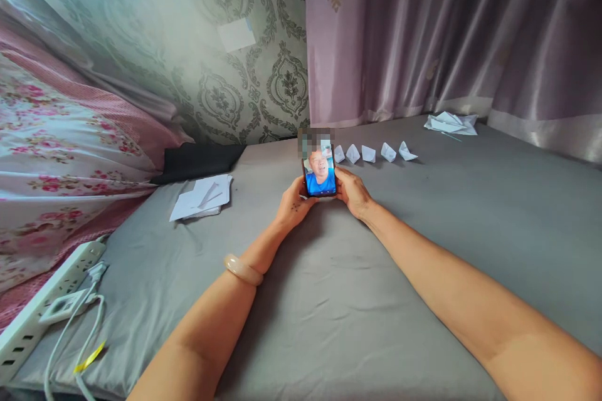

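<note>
A smartphone (321,178) stands upright between my two hands, its lit screen facing me with a person in a blue top on it. My left hand (294,202) grips its left edge and lower corner; a bangle (243,269) circles that forearm. Round the right edge of the phone, my right hand (352,193) is closed. Just behind and to the right, several folded white paper shapes (369,152) stand in a row on the grey sheet (329,301). Part of the phone's top is covered by a blurred patch.
Paper sheets (202,196) lie in a stack at the left, before a black flat item (200,161). More white paper (450,123) rests at the far right. A power strip (51,301) with plugged-in cables (96,319) runs along the left edge. A purple curtain (399,37) hangs behind.
</note>
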A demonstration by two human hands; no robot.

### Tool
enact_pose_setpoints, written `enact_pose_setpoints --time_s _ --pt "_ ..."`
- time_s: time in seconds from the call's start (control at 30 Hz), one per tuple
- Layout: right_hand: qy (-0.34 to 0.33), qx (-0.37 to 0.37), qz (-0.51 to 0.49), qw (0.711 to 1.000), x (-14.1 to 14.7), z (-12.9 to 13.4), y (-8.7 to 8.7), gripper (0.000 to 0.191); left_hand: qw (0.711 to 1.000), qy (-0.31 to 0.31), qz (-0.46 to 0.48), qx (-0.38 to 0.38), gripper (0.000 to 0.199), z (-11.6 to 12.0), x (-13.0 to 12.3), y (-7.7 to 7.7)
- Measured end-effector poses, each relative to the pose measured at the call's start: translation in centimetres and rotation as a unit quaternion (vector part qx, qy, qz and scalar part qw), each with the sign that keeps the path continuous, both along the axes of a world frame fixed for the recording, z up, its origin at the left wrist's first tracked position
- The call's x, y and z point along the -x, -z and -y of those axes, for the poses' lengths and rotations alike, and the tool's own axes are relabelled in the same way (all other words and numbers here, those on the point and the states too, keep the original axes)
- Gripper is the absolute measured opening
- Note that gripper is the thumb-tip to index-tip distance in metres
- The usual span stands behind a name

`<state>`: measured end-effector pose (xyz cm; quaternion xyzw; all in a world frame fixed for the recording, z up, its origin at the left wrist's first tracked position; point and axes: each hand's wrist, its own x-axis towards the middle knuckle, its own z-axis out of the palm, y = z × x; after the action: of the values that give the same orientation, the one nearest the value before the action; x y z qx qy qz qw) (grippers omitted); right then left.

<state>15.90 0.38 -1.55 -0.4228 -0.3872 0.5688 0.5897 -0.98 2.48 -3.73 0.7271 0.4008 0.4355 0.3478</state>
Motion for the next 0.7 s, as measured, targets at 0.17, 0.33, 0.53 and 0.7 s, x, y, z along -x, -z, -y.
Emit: enact_pose_setpoints --time_s 0.17,0.33,0.53,0.7 --pt "0.003 0.002 0.003 1.000 0.04 -0.14 0.16 0.034 1.000 -0.002 0.002 0.003 0.054 0.19 0.06 -0.17" --pt "0.001 0.004 -0.001 1.000 0.04 -0.14 0.20 0.034 1.000 -0.007 -0.002 0.002 0.053 0.25 0.12 -0.15" --pt "-0.001 0.013 0.004 1.000 0.02 0.14 -0.02 0.031 1.000 -0.011 -0.008 -0.001 0.053 0.14 0.16 0.08" --pt "0.001 0.014 -0.001 1.000 0.00 0.46 -0.24 0.031 1.000 -0.010 -0.013 0.003 0.053 0.44 0.11 -0.40"
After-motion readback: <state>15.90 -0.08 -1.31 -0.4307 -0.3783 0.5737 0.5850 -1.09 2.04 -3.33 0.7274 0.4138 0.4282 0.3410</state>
